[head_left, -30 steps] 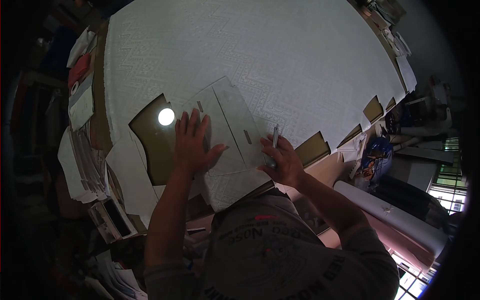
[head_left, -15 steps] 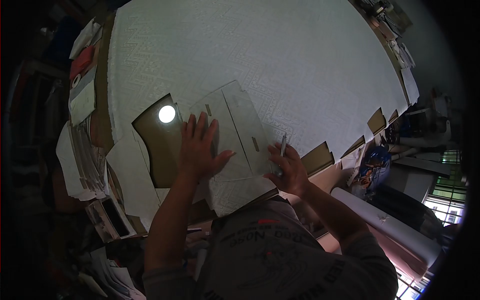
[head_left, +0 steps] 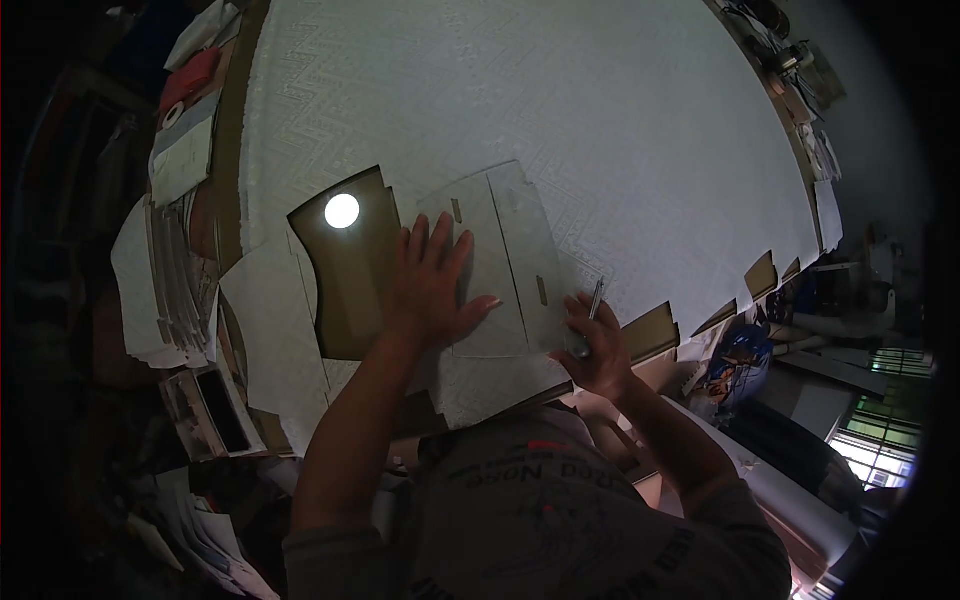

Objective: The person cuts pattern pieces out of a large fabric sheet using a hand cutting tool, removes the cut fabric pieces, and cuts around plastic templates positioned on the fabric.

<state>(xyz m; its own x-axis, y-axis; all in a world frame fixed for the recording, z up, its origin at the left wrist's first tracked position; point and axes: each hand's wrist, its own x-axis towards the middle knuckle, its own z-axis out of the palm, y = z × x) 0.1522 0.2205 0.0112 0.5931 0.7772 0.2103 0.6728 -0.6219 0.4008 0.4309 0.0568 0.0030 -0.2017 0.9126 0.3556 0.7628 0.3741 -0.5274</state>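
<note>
While the left hand (head_left: pixel 430 290) partly covers the clear template (head_left: pixel 507 245), papers (head_left: pixel 165 290) flank cloth (head_left: pixel 600 120).

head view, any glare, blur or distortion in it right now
Head view: a round white spot blows out on the brown surface; the window glares; corners fall to black and the white fabric's edge looks bowed; the see-through sheet is low in contrast; lower areas too dim to judge focus.

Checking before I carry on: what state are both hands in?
Left hand: open, fingers spread on the translucent template.
Right hand: closed on a slim metallic tool.
</note>
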